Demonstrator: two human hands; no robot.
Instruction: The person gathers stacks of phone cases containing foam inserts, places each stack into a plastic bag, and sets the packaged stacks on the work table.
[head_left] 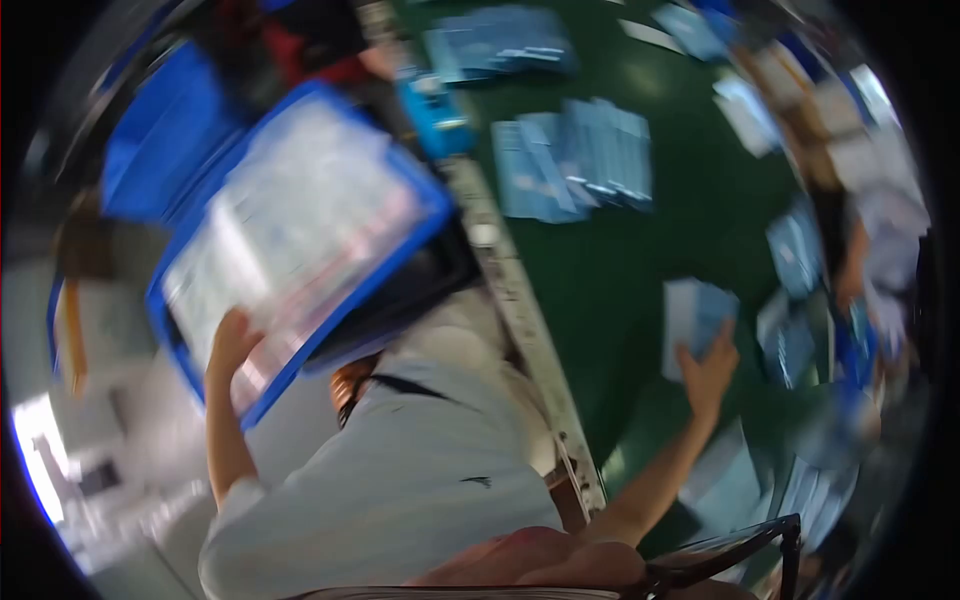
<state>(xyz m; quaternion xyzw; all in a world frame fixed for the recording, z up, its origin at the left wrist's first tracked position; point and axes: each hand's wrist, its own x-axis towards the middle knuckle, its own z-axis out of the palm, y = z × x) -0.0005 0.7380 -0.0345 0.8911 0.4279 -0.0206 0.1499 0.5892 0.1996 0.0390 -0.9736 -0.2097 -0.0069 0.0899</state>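
My right hand (708,372) is over the green table, with its thumb and fingers on the near end of a pale blue and white flat packet (682,318). My left hand (232,345) reaches over the near side of a blue crate (300,368) at my left. Its fingers touch or nearly touch the clear-wrapped white packs (300,190) filling the crate. Motion blur smears those fingers, so their grip does not show.
On the green table (690,200), a row of light blue packets (575,160) and another pile (500,42) lie farther away. A blue tool or dispenser (433,110) sits at its edge. Another blue crate (165,140) stands far left. A co-worker's arm (853,265) is across the table.
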